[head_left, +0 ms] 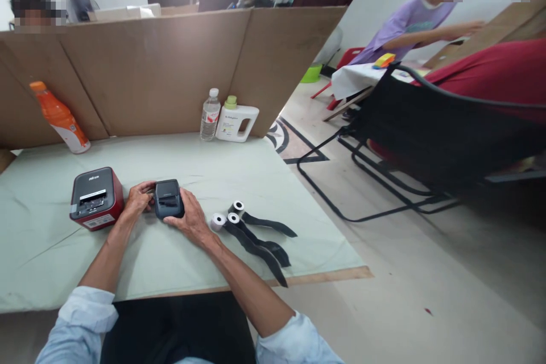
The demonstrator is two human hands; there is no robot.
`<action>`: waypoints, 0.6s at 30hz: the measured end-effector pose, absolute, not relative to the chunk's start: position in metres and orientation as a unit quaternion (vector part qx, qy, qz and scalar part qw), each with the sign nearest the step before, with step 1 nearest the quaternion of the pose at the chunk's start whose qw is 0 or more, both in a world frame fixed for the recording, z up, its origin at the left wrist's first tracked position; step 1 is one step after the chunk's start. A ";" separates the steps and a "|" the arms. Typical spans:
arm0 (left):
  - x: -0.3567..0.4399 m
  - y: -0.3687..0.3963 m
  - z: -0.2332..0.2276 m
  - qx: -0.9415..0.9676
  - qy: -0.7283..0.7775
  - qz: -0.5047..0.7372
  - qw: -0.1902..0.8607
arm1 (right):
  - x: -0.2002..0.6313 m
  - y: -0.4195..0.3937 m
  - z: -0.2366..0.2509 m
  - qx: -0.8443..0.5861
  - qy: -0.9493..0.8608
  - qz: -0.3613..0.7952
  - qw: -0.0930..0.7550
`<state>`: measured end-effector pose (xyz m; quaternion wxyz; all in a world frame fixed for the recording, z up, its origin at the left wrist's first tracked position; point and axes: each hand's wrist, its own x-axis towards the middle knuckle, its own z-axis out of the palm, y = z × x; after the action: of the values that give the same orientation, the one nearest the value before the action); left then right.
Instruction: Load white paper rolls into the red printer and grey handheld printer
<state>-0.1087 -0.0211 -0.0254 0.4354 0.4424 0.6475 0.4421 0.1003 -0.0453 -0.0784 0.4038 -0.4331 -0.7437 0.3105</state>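
Observation:
A small dark grey portable printer (168, 199) lies on the pale green table cover (239, 176), held between both hands. My left hand (137, 200) grips its left side. My right hand (191, 218) wraps its right and near side. A red and black label printer (96, 198) stands just left of my left hand. Three paper rolls (227, 217) with dark unrolled strips (262, 243) lie to the right of my right hand.
A cardboard screen (162, 68) walls the table's back. Against it stand an orange bottle (61, 117), a clear water bottle (210, 115) and a white jug (237, 120). A black folding chair (426, 136) stands right, with other people beyond.

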 end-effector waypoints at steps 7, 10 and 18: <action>-0.112 -0.020 -0.021 0.439 0.642 0.422 0.466 | 0.100 -0.044 -0.081 -0.439 -0.742 0.312 0.401; -0.111 -0.020 -0.020 0.436 0.647 0.419 0.463 | 0.100 -0.044 -0.082 -0.438 -0.741 0.310 0.404; -0.108 -0.024 -0.022 0.433 0.633 0.443 0.465 | 0.100 -0.043 -0.081 -0.433 -0.742 0.306 0.410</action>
<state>-0.1080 -0.0242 -0.0219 0.4651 0.4326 0.6325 0.4433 0.1004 -0.0434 -0.0815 0.4099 -0.4327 -0.7425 0.3059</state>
